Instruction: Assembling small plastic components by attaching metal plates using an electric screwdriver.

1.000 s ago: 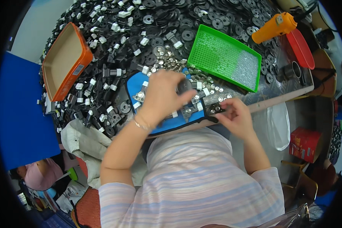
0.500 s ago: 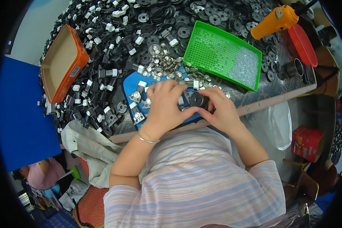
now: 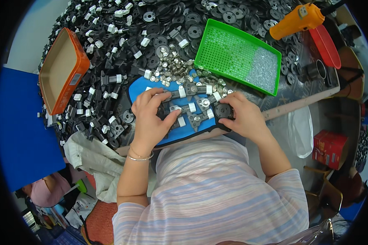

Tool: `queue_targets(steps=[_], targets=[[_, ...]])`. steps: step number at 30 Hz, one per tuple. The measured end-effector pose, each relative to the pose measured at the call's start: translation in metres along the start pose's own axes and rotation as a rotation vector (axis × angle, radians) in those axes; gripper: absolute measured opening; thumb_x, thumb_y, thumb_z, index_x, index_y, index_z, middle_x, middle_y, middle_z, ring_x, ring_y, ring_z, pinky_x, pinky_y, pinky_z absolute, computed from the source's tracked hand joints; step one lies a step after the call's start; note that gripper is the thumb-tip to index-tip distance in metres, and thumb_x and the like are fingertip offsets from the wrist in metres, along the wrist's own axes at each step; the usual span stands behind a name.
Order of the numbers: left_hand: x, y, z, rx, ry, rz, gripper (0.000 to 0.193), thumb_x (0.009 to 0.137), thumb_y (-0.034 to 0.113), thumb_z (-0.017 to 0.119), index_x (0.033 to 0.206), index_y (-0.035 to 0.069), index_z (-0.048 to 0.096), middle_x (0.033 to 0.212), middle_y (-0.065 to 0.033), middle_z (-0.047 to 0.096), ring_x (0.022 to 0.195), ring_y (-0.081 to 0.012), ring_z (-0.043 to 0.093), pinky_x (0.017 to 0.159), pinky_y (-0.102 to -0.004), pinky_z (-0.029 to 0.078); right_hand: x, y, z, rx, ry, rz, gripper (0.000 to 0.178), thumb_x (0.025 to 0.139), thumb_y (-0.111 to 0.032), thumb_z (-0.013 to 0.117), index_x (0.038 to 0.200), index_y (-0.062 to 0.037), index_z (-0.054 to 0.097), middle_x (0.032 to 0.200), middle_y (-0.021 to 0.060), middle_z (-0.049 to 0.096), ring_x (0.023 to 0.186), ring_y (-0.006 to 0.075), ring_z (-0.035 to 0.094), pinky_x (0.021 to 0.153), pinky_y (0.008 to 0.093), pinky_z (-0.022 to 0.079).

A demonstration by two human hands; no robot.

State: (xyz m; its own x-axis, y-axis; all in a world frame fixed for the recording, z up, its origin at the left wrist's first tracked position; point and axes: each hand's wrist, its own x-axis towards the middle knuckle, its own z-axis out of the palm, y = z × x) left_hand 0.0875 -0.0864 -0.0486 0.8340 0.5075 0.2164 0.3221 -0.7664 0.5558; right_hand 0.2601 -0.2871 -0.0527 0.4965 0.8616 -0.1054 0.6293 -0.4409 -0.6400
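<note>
The right hand is pinching a black disc, probably light and stiff, by its rim, at right of blue mat; left hand is half-curling over mat's left, grip unclear.

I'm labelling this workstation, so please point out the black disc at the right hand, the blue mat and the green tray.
Black disc (image 3: pixel 223 110): head view, middle of its upper face.
Blue mat (image 3: pixel 140 86): head view, bare patch near its upper left corner.
Green tray (image 3: pixel 220 50): head view, bare perforated floor.
</note>
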Motion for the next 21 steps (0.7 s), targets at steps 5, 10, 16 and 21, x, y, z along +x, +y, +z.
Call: queue_targets(steps=[5,10,16,21], targets=[[-0.002,0.002,-0.002,-0.022,0.013,0.01,0.041,0.066,0.021,0.079,0.103,0.011,0.064,0.112,-0.0063,0.058,0.108,-0.0258,0.05,0.095,-0.0383,0.03,-0.001,0.001,0.003,-0.049,0.036,-0.01,0.045,0.063,-0.016,0.079,0.104,-0.0093,0.061,0.104,0.0063,0.058,0.071,0.0233,0.061,0.064,0.0349,0.05],[-0.004,-0.002,-0.005,-0.021,0.043,0.009,0.04,0.066,0.02,0.079,0.102,0.011,0.065,0.111,-0.0063,0.058,0.106,-0.0258,0.051,0.094,-0.0382,0.031,0.007,-0.018,-0.012,0.109,0.007,-0.001,0.048,0.068,-0.02,0.078,0.111,-0.0105,0.06,0.106,0.0076,0.058,0.086,0.0291,0.062,0.073,0.0383,0.051],[-0.007,0.001,-0.004,-0.052,0.046,0.011,0.038,0.067,0.02,0.078,0.102,0.01,0.065,0.111,-0.0066,0.058,0.107,-0.0257,0.051,0.094,-0.0387,0.031,0.034,-0.025,0.002,0.077,-0.055,-0.095,0.048,0.069,-0.023,0.077,0.112,-0.0099,0.062,0.107,0.0069,0.057,0.089,0.0275,0.062,0.075,0.0374,0.051],[-0.009,-0.008,-0.01,-0.033,0.045,-0.001,0.037,0.068,0.019,0.077,0.101,0.01,0.064,0.111,-0.0066,0.058,0.108,-0.0258,0.051,0.094,-0.0387,0.031,0.036,-0.027,0.001,0.017,-0.104,-0.073,0.048,0.069,-0.023,0.078,0.112,-0.0097,0.062,0.107,0.0068,0.057,0.091,0.0281,0.062,0.077,0.0387,0.051]])
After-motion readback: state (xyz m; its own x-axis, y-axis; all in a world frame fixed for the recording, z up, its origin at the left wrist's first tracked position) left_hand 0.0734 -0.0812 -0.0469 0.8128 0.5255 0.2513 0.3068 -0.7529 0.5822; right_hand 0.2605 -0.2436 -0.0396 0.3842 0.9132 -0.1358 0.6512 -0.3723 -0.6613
